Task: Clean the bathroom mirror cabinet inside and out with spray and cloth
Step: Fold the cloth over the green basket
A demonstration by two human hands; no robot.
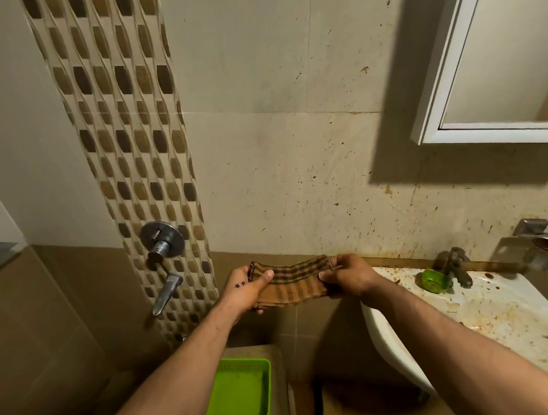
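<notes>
The left hand (248,291) pinches one end of the cloth (295,282), thumb on top and fingers curled beneath; two small star marks show on its back. The right hand (346,276), at three o'clock from it, grips the other end in the same way, thumb over the fabric. Between them the cloth is stretched flat as a folded band, held in the air in front of the wall. It is brown-orange with dark checked stripes, and its lower edge looks plainer and more orange than its upper part.

At four o'clock from the hands is the white sink (506,313), heavily spotted with brown stains. A green soap dish (434,280) sits on its rim just beside the stained tap (454,268). At seven o'clock, low down, a bright green basket (240,390) rests on a pale stool. At ten o'clock a chrome wall tap (163,245) is fixed to a strip of patterned brown tiles (124,122).

The mirror cabinet (505,51) hangs at one o'clock, well apart from the cloth. It is white-framed, its door closed, casting a dark shadow on the speckled wall.
</notes>
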